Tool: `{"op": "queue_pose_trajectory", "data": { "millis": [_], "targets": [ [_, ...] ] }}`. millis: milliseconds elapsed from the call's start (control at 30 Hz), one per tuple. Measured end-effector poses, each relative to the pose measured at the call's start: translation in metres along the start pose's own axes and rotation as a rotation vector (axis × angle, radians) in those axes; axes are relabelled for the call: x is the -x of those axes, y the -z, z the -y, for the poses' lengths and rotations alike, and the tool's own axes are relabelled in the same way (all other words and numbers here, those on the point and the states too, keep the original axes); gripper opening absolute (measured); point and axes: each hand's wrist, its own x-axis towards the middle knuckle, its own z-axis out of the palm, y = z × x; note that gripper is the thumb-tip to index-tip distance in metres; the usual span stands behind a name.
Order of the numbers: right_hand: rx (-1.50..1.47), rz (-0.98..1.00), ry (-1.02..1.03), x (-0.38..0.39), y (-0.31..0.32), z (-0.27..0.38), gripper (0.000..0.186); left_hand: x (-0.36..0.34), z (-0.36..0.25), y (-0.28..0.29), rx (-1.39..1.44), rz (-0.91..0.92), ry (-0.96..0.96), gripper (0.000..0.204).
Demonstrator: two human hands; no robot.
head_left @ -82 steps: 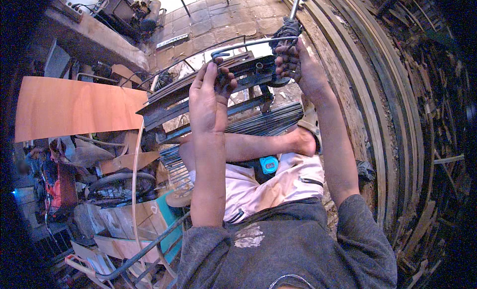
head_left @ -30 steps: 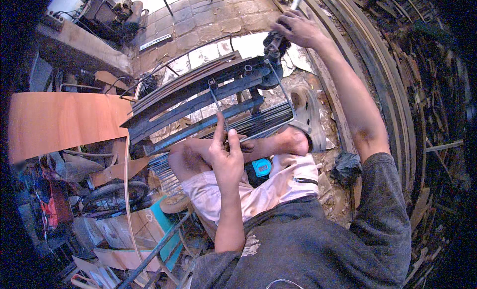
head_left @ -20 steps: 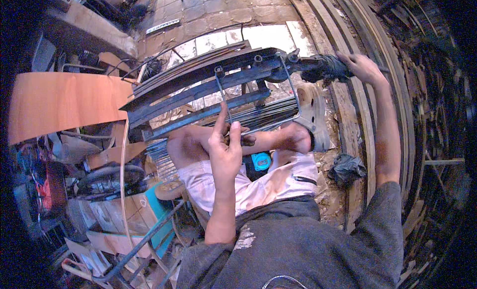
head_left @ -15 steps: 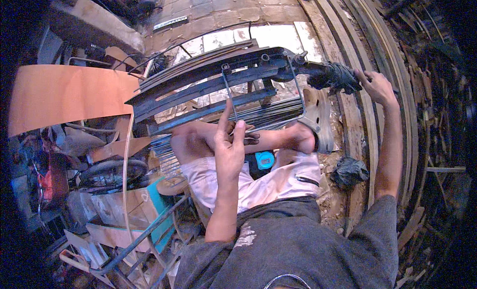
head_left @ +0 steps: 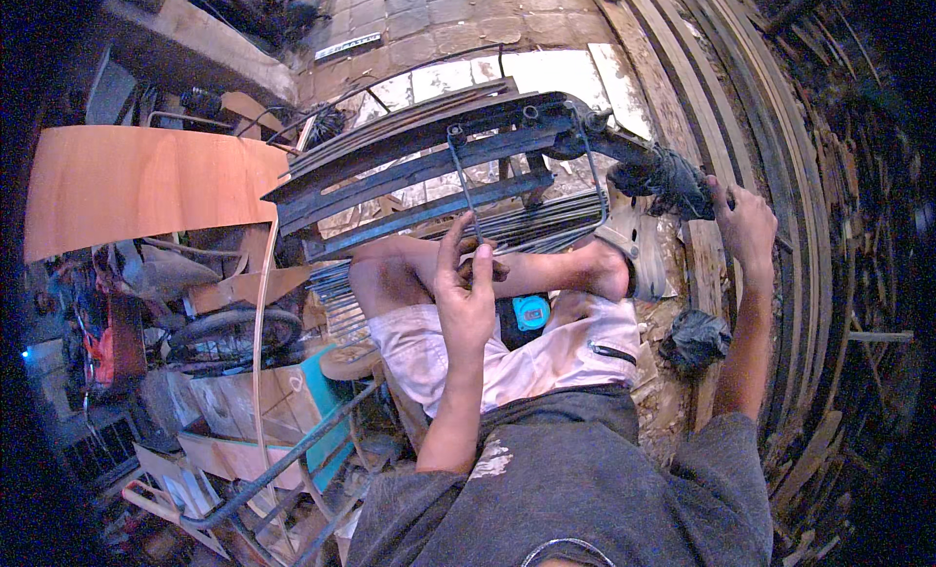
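Observation:
My left hand [head_left: 468, 292] is closed around a thin metal rod [head_left: 466, 182] above my bent leg, index finger and thumb pointing up. The rod is bent into angled sides over a dark steel bending frame [head_left: 390, 177], which has bolts or pegs along its top bar. My right hand [head_left: 749, 226] grips the end of a lever [head_left: 673, 177] wrapped in black plastic, at the frame's right end. Parts of the rod behind my left fingers are hidden.
Straight thin rods [head_left: 546, 221] lie under the frame. A blue tape measure [head_left: 531, 313] rests by my lap. Long timber planks [head_left: 760, 109] run along the right, near a crumpled black bag [head_left: 694, 340]. An orange-brown board [head_left: 146, 192] and a bent-pipe frame [head_left: 263, 479] stand left.
My right hand has pulled the wrapped lever end toward me. My left hand still holds the rod, its index finger less straight. The whole view has shifted slightly.

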Motion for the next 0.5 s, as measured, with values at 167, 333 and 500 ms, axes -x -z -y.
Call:
{"op": "queue_pose_trajectory", "data": {
  "millis": [167, 333, 500],
  "targets": [
    [-0.034, -0.066, -0.019, 0.009, -0.006, 0.001, 0.062, -0.004, -0.004, 0.01, -0.1, 0.072, 0.002, 0.032],
    [-0.008, -0.067, -0.053, 0.012, -0.005, 0.004, 0.062, -0.008, -0.004, 0.008, -0.061, 0.067, -0.007, 0.027],
    [-0.026, -0.049, -0.025, 0.006, -0.001, 0.005, 0.062, -0.008, -0.007, 0.007, -0.031, 0.073, 0.009, 0.025]
  ]
}}
